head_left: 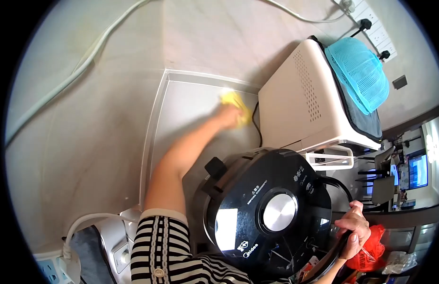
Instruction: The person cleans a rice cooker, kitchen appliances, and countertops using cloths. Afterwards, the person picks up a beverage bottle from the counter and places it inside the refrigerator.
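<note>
Head view: yellow cloth (232,100) bunched in the left hand (230,116), over the grey counter (186,102) near the wall (210,38), left of the white oven (290,94) and its black cord (257,127). I read that grip as closed on the cloth, though blur hides the separate fingers. Right hand (354,229) is wrapped round the black handle (341,244) of the cooker (271,213), which sits nearer me than the oven, lid (304,236) towards the camera. Its base is hidden; I cannot tell whether it bears fully on the counter.

Handling, my estimate: cloth light, soft, limp; best bunched under the palm. Cooker heavy and stiff, glossy lid probably slippery and easily scratched; I would take it by the handle, adding a second hold low down, fingers off the lid
</note>
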A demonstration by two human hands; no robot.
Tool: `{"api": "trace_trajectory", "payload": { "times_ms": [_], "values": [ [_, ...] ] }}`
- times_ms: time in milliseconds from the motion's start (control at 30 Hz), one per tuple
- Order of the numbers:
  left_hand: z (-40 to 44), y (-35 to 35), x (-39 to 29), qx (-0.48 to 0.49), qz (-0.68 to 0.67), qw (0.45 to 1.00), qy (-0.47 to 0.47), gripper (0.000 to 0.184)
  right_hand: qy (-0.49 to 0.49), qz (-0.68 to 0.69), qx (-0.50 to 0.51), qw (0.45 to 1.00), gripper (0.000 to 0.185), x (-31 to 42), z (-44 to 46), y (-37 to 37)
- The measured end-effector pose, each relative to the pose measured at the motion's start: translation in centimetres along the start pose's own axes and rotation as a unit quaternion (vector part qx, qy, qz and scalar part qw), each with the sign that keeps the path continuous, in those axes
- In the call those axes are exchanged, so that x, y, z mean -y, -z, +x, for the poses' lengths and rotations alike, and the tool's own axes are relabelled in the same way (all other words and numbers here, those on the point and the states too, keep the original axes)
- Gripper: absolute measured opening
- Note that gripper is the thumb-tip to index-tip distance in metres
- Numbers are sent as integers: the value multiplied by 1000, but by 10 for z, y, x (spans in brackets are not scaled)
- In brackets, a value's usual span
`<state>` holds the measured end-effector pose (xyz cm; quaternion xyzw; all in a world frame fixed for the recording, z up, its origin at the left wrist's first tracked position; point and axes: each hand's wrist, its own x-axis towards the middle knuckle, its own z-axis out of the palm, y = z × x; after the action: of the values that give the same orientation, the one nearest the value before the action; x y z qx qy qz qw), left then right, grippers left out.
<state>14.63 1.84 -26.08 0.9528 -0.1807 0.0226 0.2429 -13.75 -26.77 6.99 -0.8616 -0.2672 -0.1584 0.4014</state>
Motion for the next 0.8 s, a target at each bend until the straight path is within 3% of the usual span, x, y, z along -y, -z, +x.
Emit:
{"api": "trace_trajectory", "payload": {
  "times_ms": [67,167,233,267,333,400,533,567,600,633,733,767,800],
  "values": [
    [-26,-1,-52,71,-37,986,-149,20,9,0,8,1000,46,-2,1,1],
    [-37,1,-58,3,-80,966,-247,23,2,-10,16,1000,47,-2,-1,2],
    [-13,3,-52,43,-5,987,-157,26,-5,-20,1,1000,48,0,0,-1],
    [-1,10,-45,55,-4,996,-63,29,-7,-26,-8,1000,48,1,0,-2],
    [27,9,-19,-46,-14,999,17,29,-12,-24,-6,1000,48,2,0,0],
    [31,2,-21,-112,-17,994,4,27,-12,-20,-9,1000,49,1,-1,0],
    [11,-8,-37,8,-45,998,-39,25,8,-3,-7,1000,46,-2,-1,-1],
    [2,-21,-35,47,-113,988,-94,23,6,-5,-15,1000,48,-1,0,-2],
    [-10,-15,-42,85,-111,968,-206,19,3,-8,-25,1000,50,-1,0,-3],
    [-29,10,-64,194,-82,959,-192,14,-2,-5,-26,1000,50,-1,-1,-3],
    [-30,21,-63,265,-127,935,-198,10,-1,-8,-22,1000,49,-1,-1,-3],
    [-20,28,-62,316,-146,926,-149,6,-3,-9,-18,1000,49,-1,0,-2],
    [-12,23,-59,258,-126,949,-133,10,-10,-9,-11,1000,48,0,-1,-1]
  ]
}}
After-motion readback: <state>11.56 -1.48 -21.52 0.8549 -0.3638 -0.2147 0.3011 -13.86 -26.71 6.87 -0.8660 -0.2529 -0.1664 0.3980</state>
